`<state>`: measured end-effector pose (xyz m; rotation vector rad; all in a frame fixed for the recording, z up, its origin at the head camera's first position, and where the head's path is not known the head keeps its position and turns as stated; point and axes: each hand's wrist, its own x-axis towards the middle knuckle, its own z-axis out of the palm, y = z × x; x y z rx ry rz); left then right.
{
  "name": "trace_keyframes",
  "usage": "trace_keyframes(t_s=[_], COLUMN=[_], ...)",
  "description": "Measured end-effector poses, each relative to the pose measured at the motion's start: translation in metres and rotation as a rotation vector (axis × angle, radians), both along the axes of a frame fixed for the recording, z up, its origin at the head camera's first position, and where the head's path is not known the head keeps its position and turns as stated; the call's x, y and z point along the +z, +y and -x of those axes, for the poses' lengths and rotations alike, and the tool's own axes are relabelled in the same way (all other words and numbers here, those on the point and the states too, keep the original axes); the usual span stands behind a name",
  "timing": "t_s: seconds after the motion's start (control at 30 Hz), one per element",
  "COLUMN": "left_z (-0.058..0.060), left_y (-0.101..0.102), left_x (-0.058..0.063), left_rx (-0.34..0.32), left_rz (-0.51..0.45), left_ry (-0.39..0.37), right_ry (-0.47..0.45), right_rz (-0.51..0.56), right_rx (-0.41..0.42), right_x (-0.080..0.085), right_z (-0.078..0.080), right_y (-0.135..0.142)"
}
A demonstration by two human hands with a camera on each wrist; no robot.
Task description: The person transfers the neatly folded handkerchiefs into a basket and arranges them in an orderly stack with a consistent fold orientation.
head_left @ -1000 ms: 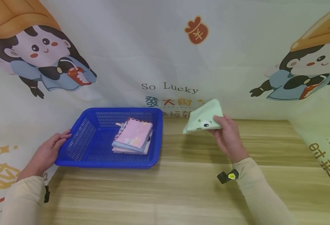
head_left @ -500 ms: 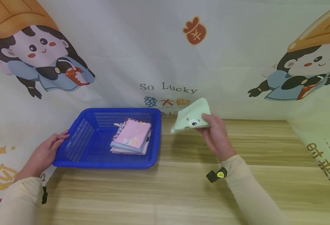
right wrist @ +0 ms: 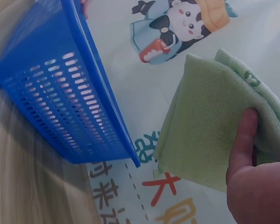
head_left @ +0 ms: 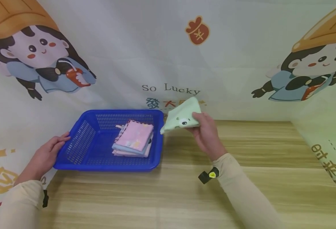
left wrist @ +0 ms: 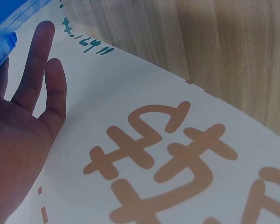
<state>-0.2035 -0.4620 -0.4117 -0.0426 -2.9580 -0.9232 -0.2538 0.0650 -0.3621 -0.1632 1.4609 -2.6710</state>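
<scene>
A folded pale green towel (head_left: 182,116) with an embroidered face is pinched in my right hand (head_left: 209,133), thumb on top. It is held up just right of a blue plastic basket (head_left: 157,159), one corner reaching the basket's right rim in the head view. In the right wrist view, the towel (right wrist: 200,116) hangs beside the basket's slotted wall (right wrist: 65,98). My left hand (head_left: 46,156) touches the basket's left rim, its visible fingers (left wrist: 35,70) fairly straight. Inside the basket, toward the right, lies a stack of folded cloths (head_left: 135,138) with a pink one on top.
The basket stands on a wood-grain table (head_left: 171,194). A white printed sheet (head_left: 128,41) with cartoon figures and lettering rises behind and along both sides of the table.
My right hand has carried the green towel leftward, from over the table to the basket's right edge. The left hand has stayed at the left rim, and the stack looks unchanged.
</scene>
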Motion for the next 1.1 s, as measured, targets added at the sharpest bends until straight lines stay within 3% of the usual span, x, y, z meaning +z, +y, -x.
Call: trace_keyframes(t_s=[0.53, 1.1], left_z=[0.001, 0.001], left_y=[-0.002, 0.000], left_x=[0.001, 0.001], left_rx=[0.018, 0.005], left_rz=[-0.008, -0.014], left_ry=[-0.047, -0.029], right_ry=[-0.006, -0.036], right_rz=[0.000, 0.002], right_rx=[0.045, 0.085], right_x=[0.002, 0.006], right_z=[0.009, 0.014], right_y=[-0.039, -0.075])
